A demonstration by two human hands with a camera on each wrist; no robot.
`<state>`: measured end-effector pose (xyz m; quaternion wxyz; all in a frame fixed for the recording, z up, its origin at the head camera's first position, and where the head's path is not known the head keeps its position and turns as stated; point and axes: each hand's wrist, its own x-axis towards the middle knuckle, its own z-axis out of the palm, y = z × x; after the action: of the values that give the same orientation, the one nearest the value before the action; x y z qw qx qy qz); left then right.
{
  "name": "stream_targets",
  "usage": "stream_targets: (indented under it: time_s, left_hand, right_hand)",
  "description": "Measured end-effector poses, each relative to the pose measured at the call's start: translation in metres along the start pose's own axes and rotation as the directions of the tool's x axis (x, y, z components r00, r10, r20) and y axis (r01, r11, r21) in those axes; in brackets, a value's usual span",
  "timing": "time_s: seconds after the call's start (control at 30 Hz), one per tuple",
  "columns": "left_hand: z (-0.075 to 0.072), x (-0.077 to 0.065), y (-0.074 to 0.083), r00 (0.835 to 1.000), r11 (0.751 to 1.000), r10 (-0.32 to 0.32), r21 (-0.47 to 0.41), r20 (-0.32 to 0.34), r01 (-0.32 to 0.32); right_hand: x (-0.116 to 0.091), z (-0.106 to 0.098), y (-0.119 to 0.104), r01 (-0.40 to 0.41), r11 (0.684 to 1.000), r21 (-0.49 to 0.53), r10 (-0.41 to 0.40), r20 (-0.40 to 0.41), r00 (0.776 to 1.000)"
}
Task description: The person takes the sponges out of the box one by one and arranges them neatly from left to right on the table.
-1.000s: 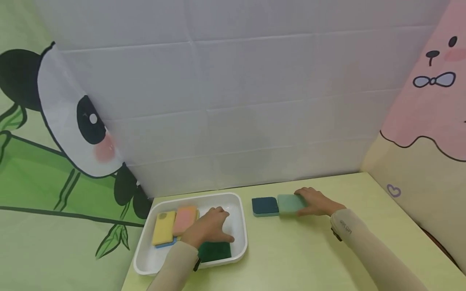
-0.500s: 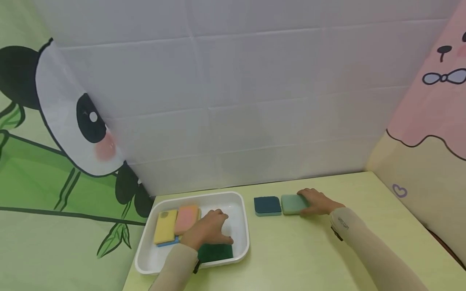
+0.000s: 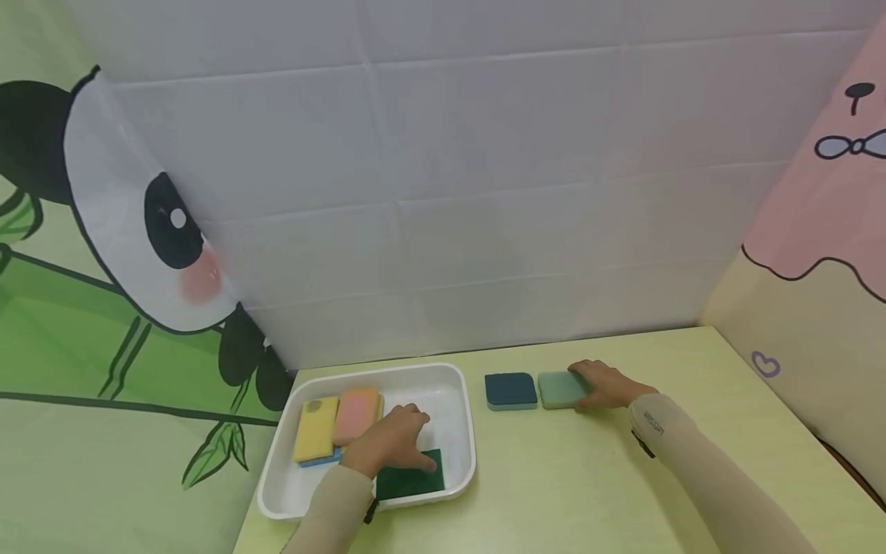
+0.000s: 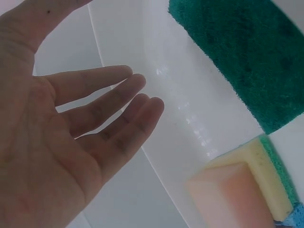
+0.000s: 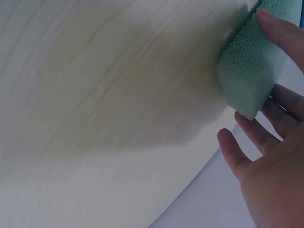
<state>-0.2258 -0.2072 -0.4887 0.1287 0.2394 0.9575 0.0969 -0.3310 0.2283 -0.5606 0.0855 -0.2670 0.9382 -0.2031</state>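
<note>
My left hand [image 3: 392, 441] hovers over the white tray [image 3: 456, 408] with its fingers spread and nothing in them. Under it lies a dark green scouring pad [image 3: 415, 481]; the left wrist view shows that pad [image 4: 247, 57] apart from the fingers. My right hand [image 3: 604, 385] pinches a light green sponge [image 3: 559, 389] on the table, thumb at the near edge and fingers at the far one. In the right wrist view the sponge [image 5: 251, 61] sits between thumb and fingers. Just left of it lies a dark blue-topped sponge [image 3: 511, 390].
Inside the tray's left half are a yellow sponge [image 3: 316, 429] over something blue, and a pink-orange sponge [image 3: 356, 415] resting on another sponge. A white wall sheet [image 3: 484, 192] rises behind the pale yellow table [image 3: 554, 485]. Printed sheets hang at both sides.
The light green sponge, tilted against the blue-topped one a second ago, now lies flat with a small gap between them. My left hand has shifted slightly, uncovering more of the green pad.
</note>
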Motion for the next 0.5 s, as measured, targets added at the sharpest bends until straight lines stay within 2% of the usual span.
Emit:
stream_targets:
  time_s: [0.5]
  left_hand:
    - [0.0042, 0.0001, -0.0001, 1.0, 1.0, 0.007, -0.007, 0.013, -0.007]
  right_hand:
    - [-0.0037, -0.001, -0.0011, -0.037, 0.999, 0.027, 0.036, 0.022, 0.999]
